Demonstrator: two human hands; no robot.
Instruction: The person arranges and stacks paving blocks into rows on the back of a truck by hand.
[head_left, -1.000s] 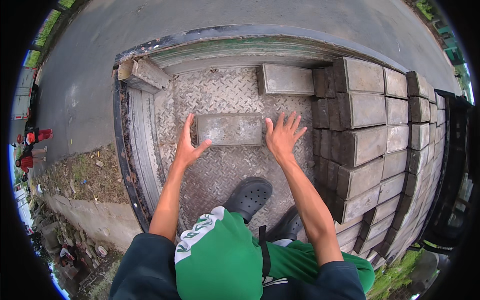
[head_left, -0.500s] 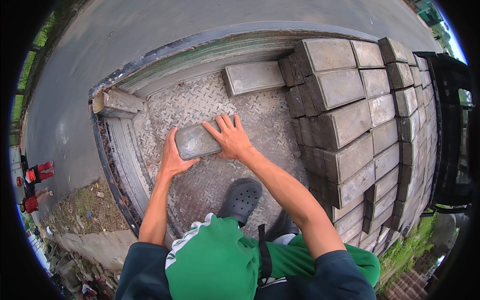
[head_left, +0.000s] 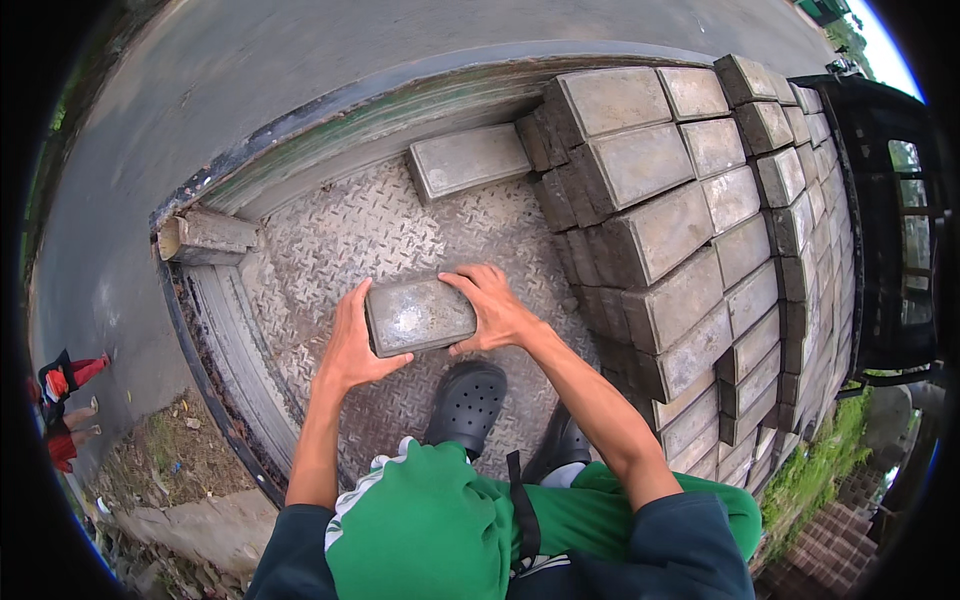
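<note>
A stack of grey paving blocks (head_left: 690, 250) is filling the right side of a truck bed (head_left: 330, 240) of chequered steel plate, a lone block (head_left: 468, 160) lying by its far edge. Above the bed's near middle, a grey paver (head_left: 420, 315) is being held level, long axis running left to right, the left hand (head_left: 352, 345) and right hand (head_left: 492, 310) clasping its short ends, fingers curled over the edges, above black clogs (head_left: 467, 405).

One head-worn fisheye view — looking steeply down, close over the truck bed (head_left: 400, 230).
</note>
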